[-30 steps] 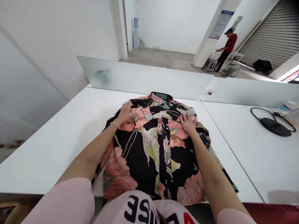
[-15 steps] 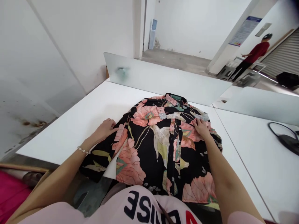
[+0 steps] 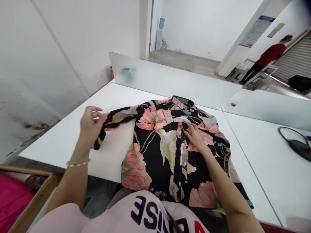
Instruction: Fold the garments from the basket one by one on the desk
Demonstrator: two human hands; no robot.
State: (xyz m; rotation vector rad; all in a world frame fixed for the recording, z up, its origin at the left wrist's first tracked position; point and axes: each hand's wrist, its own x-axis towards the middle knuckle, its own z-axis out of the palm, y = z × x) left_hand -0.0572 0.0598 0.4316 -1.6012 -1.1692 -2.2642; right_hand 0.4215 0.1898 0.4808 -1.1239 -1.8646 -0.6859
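A black shirt with large pink and cream flowers lies front up on the white table, its collar toward the far side. My left hand is closed on one sleeve, lifted and stretched out to the left. Bare table shows between that sleeve and the shirt's body. My right hand lies on the shirt's chest by the button front, fingers loosely apart and touching the cloth. The other sleeve hangs down along the right side.
A low frosted divider runs along the table's far edge. To the right, a dark object with a looped cable rests on the adjoining table. A cardboard box with pink cloth stands lower left. A person in red is far back.
My left hand has swung the sleeve up and outward to the left, away from the shirt's side. My right hand has slid leftward across the chest to the button front.
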